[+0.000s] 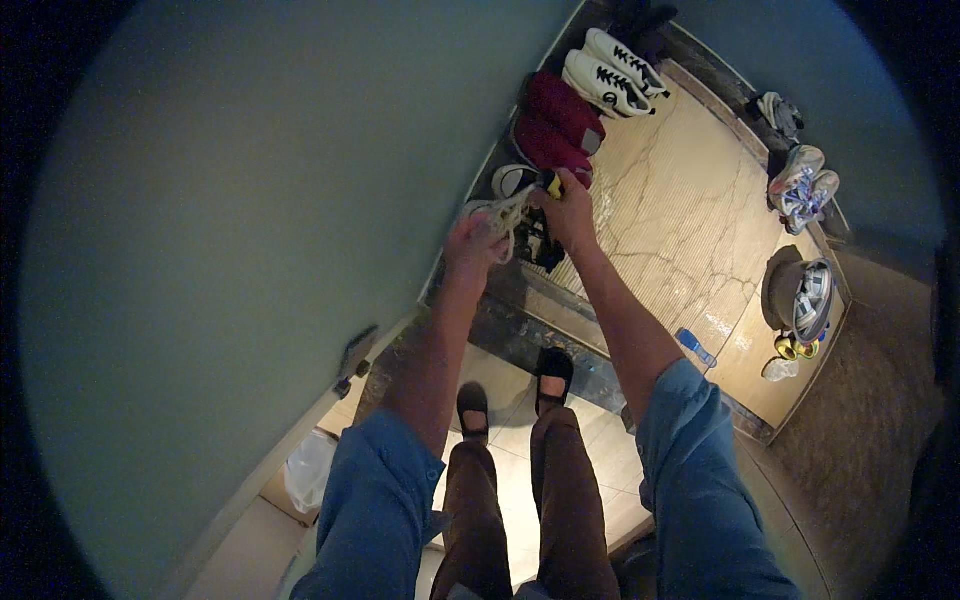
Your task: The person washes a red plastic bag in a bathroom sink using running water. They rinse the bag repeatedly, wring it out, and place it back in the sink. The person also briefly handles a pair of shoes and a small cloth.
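Note:
My left hand [470, 246] is closed around loops of a whitish cord [509, 218], which hang in a loose bundle past the fingers. The other end of the bundle runs to my right hand [568, 212], also closed. A small yellow and black piece [554, 186] shows at its fingertips; I cannot make out what kind of thing it is. Below and behind the hands lies a black strappy shoe [540, 246], partly covered by my right hand. A dark shoe with a white rim [513, 180] sits just beyond the cord.
Maroon shoes [550, 143] and white sneakers with black laces [606, 82] line the wall. A beige ribbed mat [680, 190] covers the raised floor. On the right are worn sneakers [802, 190], a grey container with shoes [784, 290] and a blue brush [696, 347].

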